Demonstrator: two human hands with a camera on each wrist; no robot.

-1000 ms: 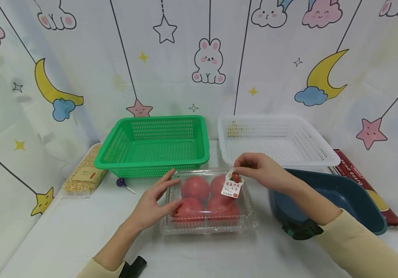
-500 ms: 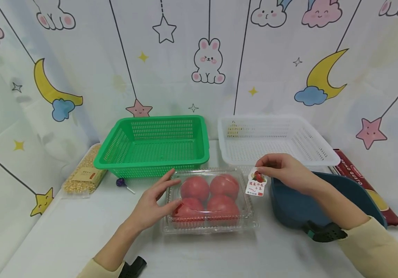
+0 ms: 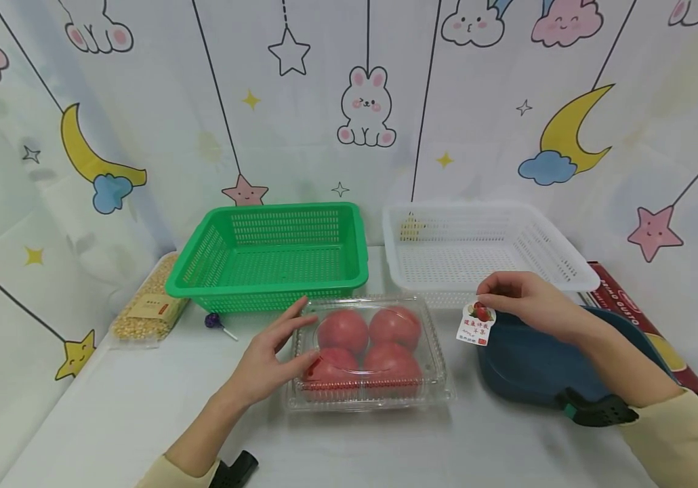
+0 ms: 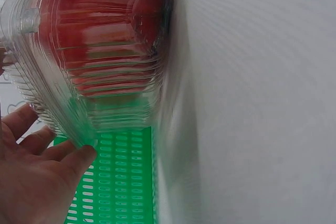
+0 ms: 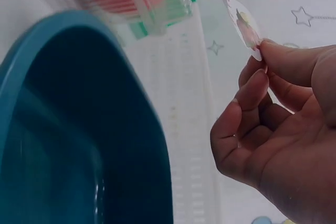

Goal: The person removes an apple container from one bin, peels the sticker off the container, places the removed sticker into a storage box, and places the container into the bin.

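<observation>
Your right hand [image 3: 522, 301] pinches the label [image 3: 476, 324] near the blue basin [image 3: 526, 369], off the clear box [image 3: 368, 385] but not yet set down; your spread left hand [image 3: 268, 360] touches the box, still closed.

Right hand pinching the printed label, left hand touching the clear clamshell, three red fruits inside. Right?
Count's off: the clear clamshell holds four red fruits, as the head view shows. The rest stands: right hand pinching the printed label, left hand touching the clamshell.
</observation>
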